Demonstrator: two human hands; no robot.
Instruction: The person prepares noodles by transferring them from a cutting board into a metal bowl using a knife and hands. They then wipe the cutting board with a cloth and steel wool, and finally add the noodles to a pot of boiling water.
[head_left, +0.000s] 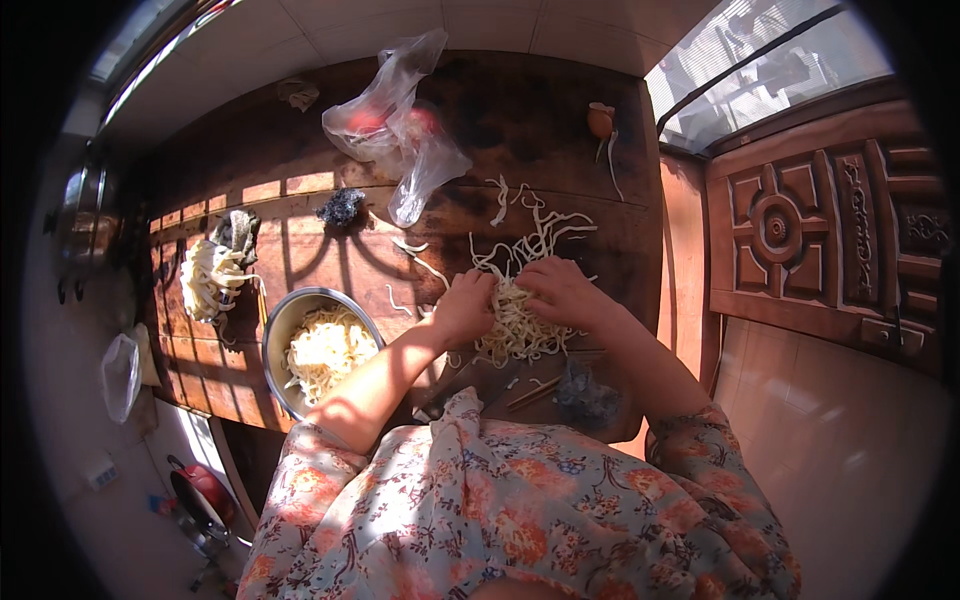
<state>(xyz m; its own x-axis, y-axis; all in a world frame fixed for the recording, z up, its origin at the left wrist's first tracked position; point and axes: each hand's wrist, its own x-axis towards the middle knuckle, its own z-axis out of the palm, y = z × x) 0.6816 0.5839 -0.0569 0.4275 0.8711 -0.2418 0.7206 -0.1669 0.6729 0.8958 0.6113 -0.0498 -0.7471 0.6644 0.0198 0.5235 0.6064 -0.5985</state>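
Observation:
A loose heap of pale noodles (525, 334) lies on the wooden table in front of me, with strands trailing away beyond my hands. Against the heap's left side is my left hand (466, 304), fingers curled inward; what its fingertips hold is hidden. From the right, my right hand (562, 291) reaches over the top, noodles between its thumb and fingers. Left of my left forearm, a steel bowl (271, 339) holds more noodles (330, 349). Another bundle of pale noodles (208, 279) rests farther left beside a greyish cloth (238, 231).
A clear plastic bag (405, 142) with red things inside lies toward the back. Nearby are a crumpled dark item (341, 207) and a brown eggshell (600, 120). Thin sticks (534, 394) and a bluish plastic bag (589, 394) lie near my body. A carved wooden door (802, 225) stands right.

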